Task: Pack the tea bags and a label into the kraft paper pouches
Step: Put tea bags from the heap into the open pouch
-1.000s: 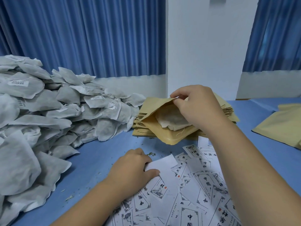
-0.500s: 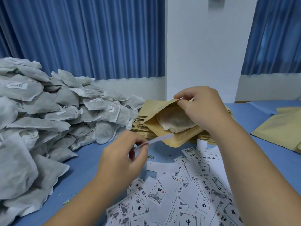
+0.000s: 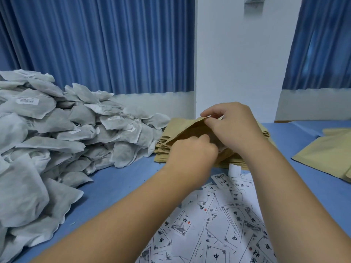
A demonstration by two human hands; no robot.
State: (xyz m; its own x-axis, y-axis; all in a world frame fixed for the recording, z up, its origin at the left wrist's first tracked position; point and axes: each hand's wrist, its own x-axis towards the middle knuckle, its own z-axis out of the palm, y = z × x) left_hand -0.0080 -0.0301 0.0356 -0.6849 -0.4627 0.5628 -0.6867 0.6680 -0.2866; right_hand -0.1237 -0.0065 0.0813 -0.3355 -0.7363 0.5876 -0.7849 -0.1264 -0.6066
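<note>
**Asker:** Several heaps, by the look of it. What is the biggest thing in front of you?

**Me:** Blue curtains [image 3: 95, 44] hang across the back, split by a white wall [image 3: 237, 63]. Below them runs the blue worktop [image 3: 117, 186].

**Asker:** And on it?

**Me:** On my left is a big heap of grey-white tea bags [image 3: 57, 139], piled high and spilling toward me. Nearest me is a loose spread of printed white labels [image 3: 228, 224], overlapping every which way. Beyond the labels lies a flat stack of kraft pouches [image 3: 163, 149], its left edge right against the heap. Off to my right, well apart, some spare pouches [image 3: 326, 156] lie flat.

**Asker:** And the one you are working on?

**Me:** The open pouch [image 3: 186, 130] sits raised on top of the stack, with its mouth toward me. My right hand [image 3: 233, 126] pinches its upper lip between thumb and fingers and holds the mouth wide. A pale grey patch just under that hand looks like a tea bag [image 3: 219, 146] inside.

**Asker:** Your other hand?

**Me:** My left hand [image 3: 191, 150] is at the mouth with its fingers curled and the tips reaching in. I cannot tell whether it grips a label, because my knuckles hide whatever is there.
</note>
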